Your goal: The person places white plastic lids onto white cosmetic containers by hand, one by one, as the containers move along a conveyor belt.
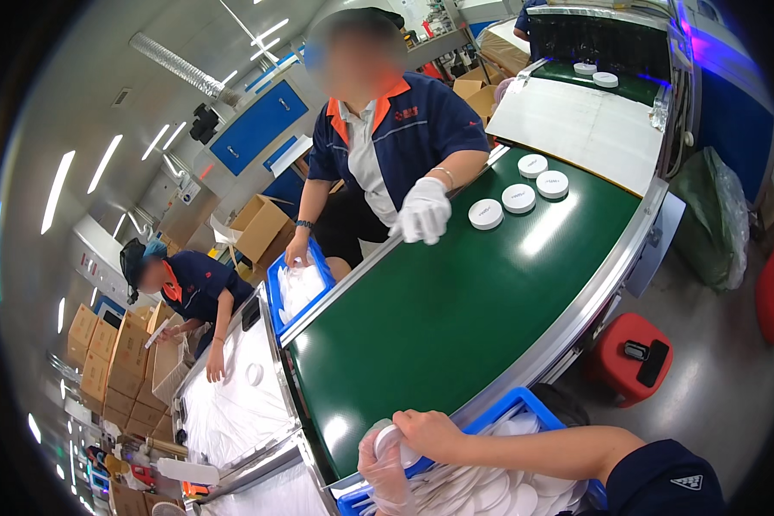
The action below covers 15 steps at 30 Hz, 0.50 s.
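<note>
My left hand (382,475), in a thin see-through glove, is closed around a small white round container (388,441) near the close end of the green conveyor belt (404,344). Bare, my right hand (428,433) reaches in from the right, its fingers bent and pressed against the same container; the fingertips are partly hidden. Just below both hands is a blue crate (525,397) heaped with thin white discs (482,492). Farther up the belt lie several white round containers (519,199) with dark print on top.
Across the belt a co-worker's white-gloved hand (424,211) hovers over its edge; their other hand is in a second blue crate (275,297). Another person works at a white-covered table (232,413) on the left. A red stool (632,357) stands right of the belt.
</note>
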### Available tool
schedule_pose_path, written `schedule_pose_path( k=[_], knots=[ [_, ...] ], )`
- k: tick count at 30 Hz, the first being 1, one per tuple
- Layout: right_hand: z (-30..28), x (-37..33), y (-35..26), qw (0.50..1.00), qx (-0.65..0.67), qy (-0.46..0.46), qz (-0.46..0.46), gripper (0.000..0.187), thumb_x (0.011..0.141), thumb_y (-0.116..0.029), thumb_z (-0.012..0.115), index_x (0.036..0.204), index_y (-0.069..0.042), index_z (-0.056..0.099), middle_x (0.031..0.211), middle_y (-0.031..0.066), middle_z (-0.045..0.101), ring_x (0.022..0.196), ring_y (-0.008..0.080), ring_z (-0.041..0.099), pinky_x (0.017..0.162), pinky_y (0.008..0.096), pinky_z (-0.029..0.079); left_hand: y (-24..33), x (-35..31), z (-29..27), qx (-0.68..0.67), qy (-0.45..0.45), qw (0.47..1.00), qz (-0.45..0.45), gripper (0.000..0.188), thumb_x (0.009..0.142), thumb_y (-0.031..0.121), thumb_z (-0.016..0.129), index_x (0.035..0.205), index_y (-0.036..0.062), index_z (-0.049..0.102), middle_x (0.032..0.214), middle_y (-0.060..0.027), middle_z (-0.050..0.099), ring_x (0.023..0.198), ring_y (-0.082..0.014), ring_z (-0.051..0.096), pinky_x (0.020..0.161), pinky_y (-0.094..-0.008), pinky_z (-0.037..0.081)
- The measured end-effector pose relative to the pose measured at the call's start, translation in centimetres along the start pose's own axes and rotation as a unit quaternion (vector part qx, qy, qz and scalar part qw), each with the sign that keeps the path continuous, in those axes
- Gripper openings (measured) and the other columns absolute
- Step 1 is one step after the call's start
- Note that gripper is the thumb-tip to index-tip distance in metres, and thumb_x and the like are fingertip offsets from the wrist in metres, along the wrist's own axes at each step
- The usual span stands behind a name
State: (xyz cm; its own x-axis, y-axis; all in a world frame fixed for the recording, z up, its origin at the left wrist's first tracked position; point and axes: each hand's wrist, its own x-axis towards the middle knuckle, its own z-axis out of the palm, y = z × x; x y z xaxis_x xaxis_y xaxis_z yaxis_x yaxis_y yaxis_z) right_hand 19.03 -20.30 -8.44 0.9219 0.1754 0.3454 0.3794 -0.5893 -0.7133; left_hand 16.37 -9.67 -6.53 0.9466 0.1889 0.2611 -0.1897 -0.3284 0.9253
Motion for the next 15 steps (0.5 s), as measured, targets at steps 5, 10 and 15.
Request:
schedule_pose_path(
  k=[5,10,15],
  knots=[
    [0.0,-0.3,-0.6,1.000,-0.012,-0.002,-0.025,0.009,0.075,-0.010,0.053,0.077,-0.001,0.050,0.070,0.0124,0.060,0.063,0.0286,0.062,0.054,0.0366,0.051,-1.6,0.5,-1.3,-0.087,0.014,0.993,-0.077,0.010,0.078,0.002,0.061,0.087,-0.0017,0.060,0.080,-0.0047,0.061,0.071,-0.0098,0.055,0.065,-0.0219,0.045],
    [-0.6,-0.1,-0.7,1.000,0.005,0.003,-0.024,0.018,0.076,-0.020,0.054,0.073,-0.002,0.051,0.065,0.0104,0.060,0.059,0.0267,0.061,0.051,0.0363,0.050,-1.3,0.9,-1.7,-0.127,-0.028,0.985,-0.115,0.010,0.078,0.003,0.056,0.086,-0.0016,0.059,0.076,-0.0042,0.060,0.066,-0.0101,0.055,0.061,-0.0227,0.045],
    [-0.5,-0.3,-0.7,1.000,0.016,0.005,-0.024,0.015,0.076,-0.017,0.053,0.076,-0.002,0.051,0.068,0.0122,0.061,0.061,0.0276,0.062,0.053,0.0365,0.050,1.3,0.7,-1.0,-0.173,-0.043,0.970,-0.163,0.015,0.082,0.010,0.050,0.089,-0.0017,0.057,0.079,-0.0066,0.060,0.069,-0.0124,0.057,0.062,-0.0232,0.046]
  ],
)
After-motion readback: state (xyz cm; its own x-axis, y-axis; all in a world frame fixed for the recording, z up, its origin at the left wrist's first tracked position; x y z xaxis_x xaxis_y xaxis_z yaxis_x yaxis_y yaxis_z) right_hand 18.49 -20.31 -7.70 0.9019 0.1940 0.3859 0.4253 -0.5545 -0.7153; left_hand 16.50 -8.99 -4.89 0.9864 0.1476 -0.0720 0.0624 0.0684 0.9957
